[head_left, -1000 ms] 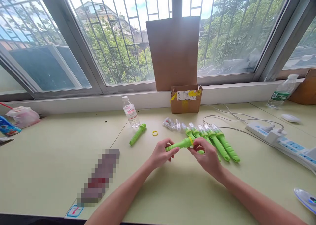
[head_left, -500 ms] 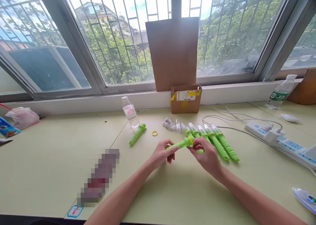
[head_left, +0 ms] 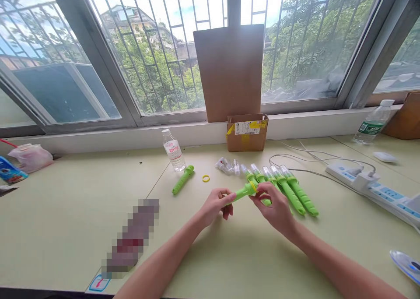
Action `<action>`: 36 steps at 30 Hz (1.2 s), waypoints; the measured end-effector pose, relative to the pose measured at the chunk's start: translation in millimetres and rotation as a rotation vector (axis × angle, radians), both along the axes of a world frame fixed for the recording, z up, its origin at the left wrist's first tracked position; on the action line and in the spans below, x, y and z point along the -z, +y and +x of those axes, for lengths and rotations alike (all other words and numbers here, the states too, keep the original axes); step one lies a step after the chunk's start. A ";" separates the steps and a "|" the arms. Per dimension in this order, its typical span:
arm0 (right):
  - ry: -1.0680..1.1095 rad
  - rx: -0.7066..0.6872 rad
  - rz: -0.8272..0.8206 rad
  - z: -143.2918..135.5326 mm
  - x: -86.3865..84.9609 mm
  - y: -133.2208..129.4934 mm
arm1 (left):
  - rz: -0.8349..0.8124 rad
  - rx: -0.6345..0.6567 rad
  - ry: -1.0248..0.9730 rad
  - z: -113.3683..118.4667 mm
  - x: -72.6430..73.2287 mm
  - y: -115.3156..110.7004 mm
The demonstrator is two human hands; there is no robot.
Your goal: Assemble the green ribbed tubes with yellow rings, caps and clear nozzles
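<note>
My left hand (head_left: 219,205) is closed around the body of a green plastic tube (head_left: 243,192), held slantwise just above the table. At the tube's wider end sits a yellow ring (head_left: 253,186), pinched by the fingers of my right hand (head_left: 273,202); whether it is fully around the tube I cannot tell. Behind my right hand lie several green tubes with clear tips (head_left: 297,189), partly hidden by it. Another green tube (head_left: 183,180) without a clear tip lies to the left, beside a loose yellow ring (head_left: 205,178). Several small clear plastic pieces (head_left: 226,165) lie beyond my hands.
A water bottle (head_left: 173,152) and a small cardboard box (head_left: 246,137) stand at the back. On the right are a power strip (head_left: 377,196), cables and a second bottle (head_left: 372,123). A blurred-out dark object (head_left: 133,237) lies at front left.
My left hand has shifted slightly along or with the green tube. My right fingers stay at the yellow ring; the other things lie as before.
</note>
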State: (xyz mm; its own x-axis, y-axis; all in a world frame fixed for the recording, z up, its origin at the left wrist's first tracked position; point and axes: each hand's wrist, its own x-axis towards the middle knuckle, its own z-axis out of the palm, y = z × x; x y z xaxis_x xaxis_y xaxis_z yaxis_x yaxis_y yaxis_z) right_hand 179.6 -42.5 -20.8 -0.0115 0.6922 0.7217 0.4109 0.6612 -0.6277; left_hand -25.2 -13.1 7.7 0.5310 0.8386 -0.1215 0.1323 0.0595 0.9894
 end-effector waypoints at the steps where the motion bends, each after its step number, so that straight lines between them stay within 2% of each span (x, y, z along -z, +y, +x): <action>1: 0.002 0.004 0.006 0.0 1.0 0.3 | 0.052 -0.007 0.037 -0.1 0.5 -0.7; 3: 0.004 0.014 0.011 -0.2 2.6 0.2 | 0.284 -0.074 0.148 -1.0 1.8 -2.1; 6: 0.011 0.037 -0.016 -1.5 3.2 -1.7 | 0.811 -0.227 0.361 -5.5 3.7 -2.2; 8: 0.027 0.045 -0.050 -2.9 2.9 -3.4 | 1.066 -0.258 0.486 -9.6 4.4 -0.4; 13: 0.084 0.022 -0.104 -3.9 2.2 -3.9 | 1.358 -0.114 0.662 -16.7 4.1 5.1; 16: 0.092 0.021 -0.103 -2.7 1.6 -3.2 | 1.384 -0.066 0.704 -17.6 2.9 5.8; 20: 0.075 0.024 -0.082 -2.9 1.3 -3.7 | 1.320 -0.107 0.712 -18.0 1.7 4.8; 25: 0.061 0.072 -0.119 -3.9 5.2 -2.0 | 1.325 -0.117 0.775 -18.3 2.4 3.6; 30: 0.043 0.044 -0.113 -2.4 7.8 0.5 | 1.289 -0.128 0.788 -15.6 3.2 1.0; 36: 0.063 0.045 -0.089 -2.9 3.3 -2.6 | 1.212 -0.152 0.728 -12.7 3.1 -1.0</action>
